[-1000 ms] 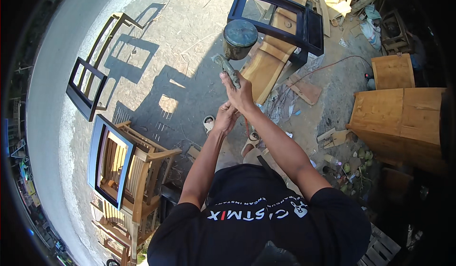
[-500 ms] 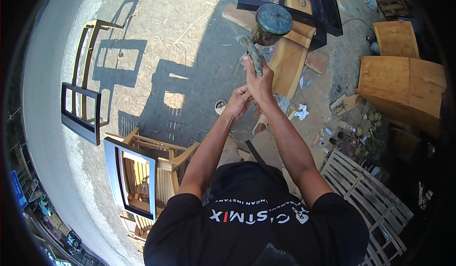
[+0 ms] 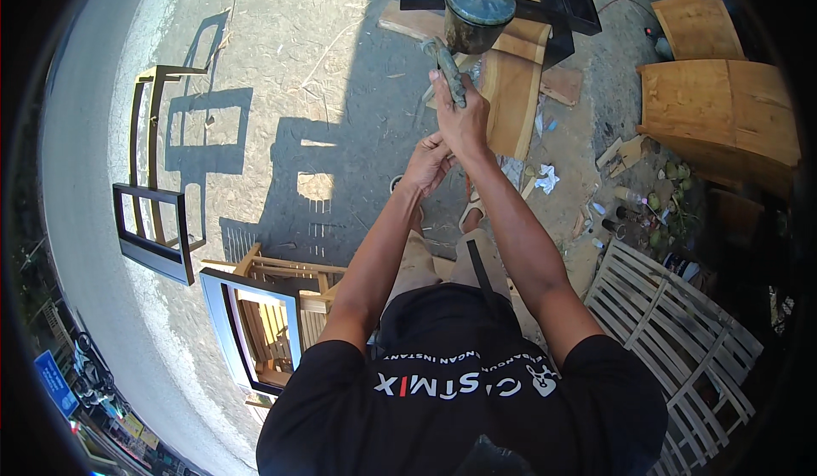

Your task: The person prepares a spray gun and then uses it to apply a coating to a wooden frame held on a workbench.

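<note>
Sunlit ground (image 3: 340,17) outdoors; R hand (image 3: 465,125) wrapped round spray gun (image 3: 449,71); L hand (image 3: 428,166) curled against R hand, its hold unclear. Best keep cup (image 3: 479,6) upright, wrists steady.

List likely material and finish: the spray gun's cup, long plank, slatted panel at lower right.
Cup: probably metal, worn; dull blue-grey lid, brown-stained side.
Plank: wood, from its brown grain; clear coat possible, can't confirm.
Slatted panel: likely bare wood, maybe bamboo; greyish slats, no evident gloss.
</note>
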Demonstrator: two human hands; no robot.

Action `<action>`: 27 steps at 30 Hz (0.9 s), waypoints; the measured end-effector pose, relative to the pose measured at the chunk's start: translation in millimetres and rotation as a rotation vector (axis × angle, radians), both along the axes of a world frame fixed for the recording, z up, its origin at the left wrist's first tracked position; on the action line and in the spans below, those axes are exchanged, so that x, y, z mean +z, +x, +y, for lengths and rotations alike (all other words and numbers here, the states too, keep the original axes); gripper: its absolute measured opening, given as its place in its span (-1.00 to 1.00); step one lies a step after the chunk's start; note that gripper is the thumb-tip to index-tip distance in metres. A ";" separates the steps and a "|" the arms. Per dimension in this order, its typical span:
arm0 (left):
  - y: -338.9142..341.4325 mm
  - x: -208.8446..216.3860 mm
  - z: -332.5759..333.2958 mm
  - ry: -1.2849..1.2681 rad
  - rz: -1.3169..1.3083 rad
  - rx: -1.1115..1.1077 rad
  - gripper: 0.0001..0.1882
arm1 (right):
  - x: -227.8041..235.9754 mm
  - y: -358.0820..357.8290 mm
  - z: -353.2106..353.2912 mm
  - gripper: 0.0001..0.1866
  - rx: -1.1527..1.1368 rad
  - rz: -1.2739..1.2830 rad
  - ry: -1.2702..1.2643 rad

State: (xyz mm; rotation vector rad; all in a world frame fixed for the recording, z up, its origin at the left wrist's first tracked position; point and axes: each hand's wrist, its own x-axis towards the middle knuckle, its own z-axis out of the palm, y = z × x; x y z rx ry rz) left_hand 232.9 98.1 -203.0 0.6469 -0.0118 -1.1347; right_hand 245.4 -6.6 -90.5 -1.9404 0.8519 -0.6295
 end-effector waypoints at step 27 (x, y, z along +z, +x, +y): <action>-110.1 -132.9 325.3 1.180 -0.261 -0.520 -0.58 | -18.6 -102.7 -184.1 -0.49 -0.441 0.034 0.005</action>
